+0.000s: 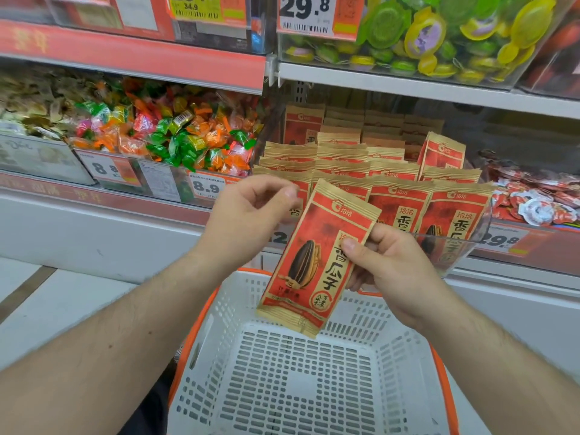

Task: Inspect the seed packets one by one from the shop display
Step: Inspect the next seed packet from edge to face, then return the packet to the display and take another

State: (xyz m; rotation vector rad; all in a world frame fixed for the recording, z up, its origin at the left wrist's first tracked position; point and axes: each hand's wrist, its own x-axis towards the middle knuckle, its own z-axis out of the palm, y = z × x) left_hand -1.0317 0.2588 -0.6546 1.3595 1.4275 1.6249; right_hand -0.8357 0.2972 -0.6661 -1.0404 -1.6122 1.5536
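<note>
- Above the white perforated plastic basket with orange rim: one red-and-tan paper seed packet with a black sunflower-seed print, tilted, top edge leaning right, front face to camera.
- Right hand grips the packet's right edge at mid-height; thumb lies on the front face, fingers curl behind it.
- Left hand sits just left of the packet's upper corner, fingers loosely curled with thumb and forefinger near each other, holding nothing. Contact with the packet: cannot tell, looks just apart.
- Packet hangs between the two hands, lower end over the basket's far wall, not touching it as far as visible.
- Behind the hands: rows of matching red-and-tan seed packets standing upright in a clear plastic display bin on the shelf.
- Left of that bin: heap of orange, green and yellow wrapped candies, white price tags below.
- Upper shelf right: clear bin of green and yellow jelly cups, price tag 29.8.
- Right of seed bin: red-and-white small wrapped snacks.
</note>
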